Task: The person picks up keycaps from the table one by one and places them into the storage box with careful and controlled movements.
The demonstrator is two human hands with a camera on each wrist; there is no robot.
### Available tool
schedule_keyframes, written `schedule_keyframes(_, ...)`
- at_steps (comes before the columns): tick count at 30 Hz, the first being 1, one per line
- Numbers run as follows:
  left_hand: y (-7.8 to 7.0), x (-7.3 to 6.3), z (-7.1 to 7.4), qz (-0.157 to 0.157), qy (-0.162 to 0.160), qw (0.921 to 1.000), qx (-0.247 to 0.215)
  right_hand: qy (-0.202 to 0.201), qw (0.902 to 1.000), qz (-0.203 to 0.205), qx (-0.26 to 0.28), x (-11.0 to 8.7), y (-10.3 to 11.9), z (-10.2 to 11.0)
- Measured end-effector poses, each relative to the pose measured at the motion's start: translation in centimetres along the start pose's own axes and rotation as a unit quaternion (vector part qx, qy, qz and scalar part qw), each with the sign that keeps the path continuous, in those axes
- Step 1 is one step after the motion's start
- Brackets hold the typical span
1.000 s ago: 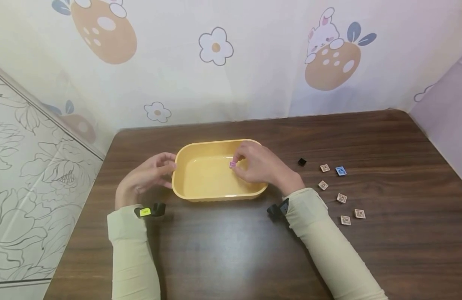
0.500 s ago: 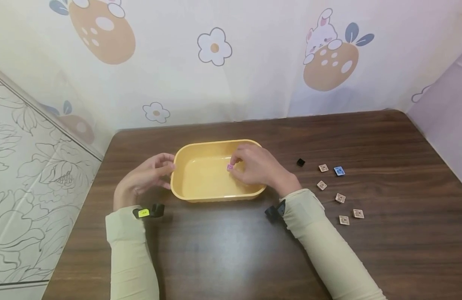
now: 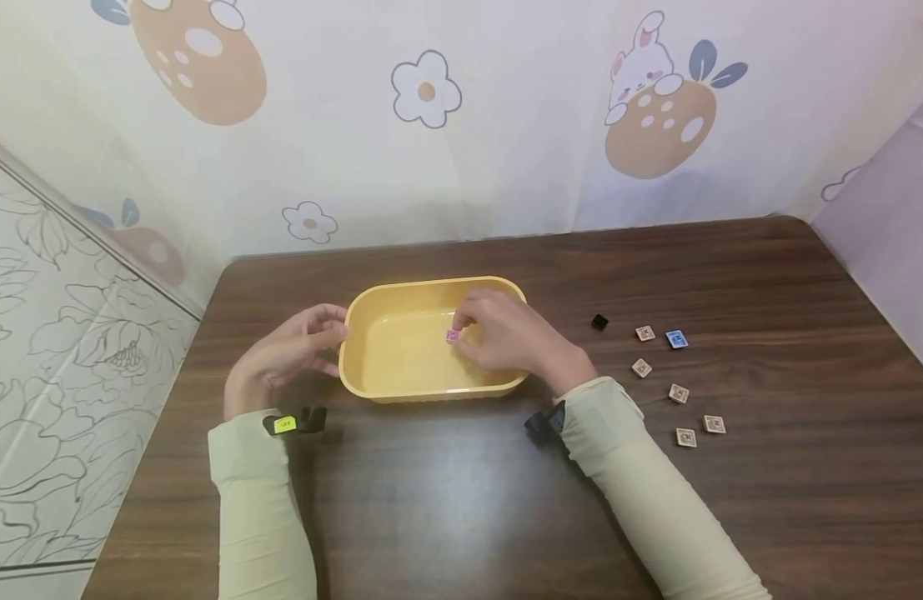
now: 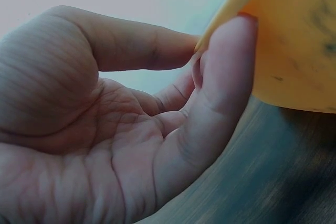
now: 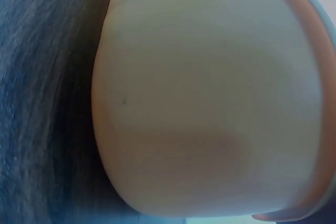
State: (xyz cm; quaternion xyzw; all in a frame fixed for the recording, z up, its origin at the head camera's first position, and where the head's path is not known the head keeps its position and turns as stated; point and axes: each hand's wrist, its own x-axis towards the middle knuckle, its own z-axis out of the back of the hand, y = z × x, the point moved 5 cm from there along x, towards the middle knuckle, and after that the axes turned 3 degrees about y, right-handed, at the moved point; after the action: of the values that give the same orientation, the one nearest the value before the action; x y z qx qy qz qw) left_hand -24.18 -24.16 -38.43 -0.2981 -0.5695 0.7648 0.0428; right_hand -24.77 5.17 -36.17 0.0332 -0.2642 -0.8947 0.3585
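Note:
My left hand point(image 3: 292, 350) holds the left end of a yellow plastic tub point(image 3: 374, 392), thumb at the rim. In the left wrist view, a fingertip point(image 4: 231, 51) lies against the tub's outer wall point(image 4: 294, 51) and the thumb meets its edge. Inside the tub, toward its right half, my right hand point(image 3: 499, 333) pinches a small pink square tile point(image 3: 452, 336) between thumb and fingers. Whether the tile touches the tub floor I cannot tell. The right wrist view is filled by the tub's wall point(image 5: 210, 87); hand and tile are hidden there.
On the dark wooden table point(image 3: 431, 492), right of the tub, lie several beige patterned square tiles point(image 3: 679, 393), one blue tile point(image 3: 676, 339) and one small black piece point(image 3: 599, 322). A cloth with printed rabbits and flowers point(image 3: 427, 89) hangs behind the table.
The right hand has shifted slightly left and down inside the tub with the pink tile. The left hand stays at the tub's end. The head view has drifted a little.

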Motion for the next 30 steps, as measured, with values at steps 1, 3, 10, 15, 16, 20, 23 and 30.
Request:
schedule_keyframes(1,0.0,0.0,0.0,0.0,0.0,1.0,0.0,0.0,1.0,0.0,-0.001,0.0,0.0,0.0)
schedule_keyframes(3,0.1,0.0,0.0,0.0,-0.001,1.0,-0.001,0.002,1.0,-0.001,-0.003,0.0,0.0,0.0)
schedule_keyframes(10,0.1,0.0,0.0,-0.003,-0.002,1.0,-0.003,0.008,0.9998,-0.018,-0.002,-0.2,-0.2,0.4)
schedule_keyframes(15,0.2,0.1,0.0,-0.007,0.0,1.0,-0.005,0.003,0.9991,-0.042,-0.004,-0.7,-0.7,0.9)
schedule_keyframes(16,0.2,0.0,0.1,-0.008,0.0,1.0,-0.005,0.003,0.999,-0.044,-0.002,-0.7,-0.8,1.0)
schedule_keyframes(20,0.4,-0.4,0.4,-0.009,-0.001,0.9999,-0.004,0.005,0.999,-0.044,0.002,-0.7,-0.9,1.5)
schedule_keyframes(23,0.6,-0.5,0.7,-0.005,-0.007,1.0,-0.002,0.004,0.9989,-0.046,0.002,-0.7,-1.0,1.9)
schedule_keyframes(30,0.4,0.1,0.5,-0.006,0.002,1.0,-0.004,-0.022,0.998,-0.06,0.003,-1.6,-1.9,3.1)
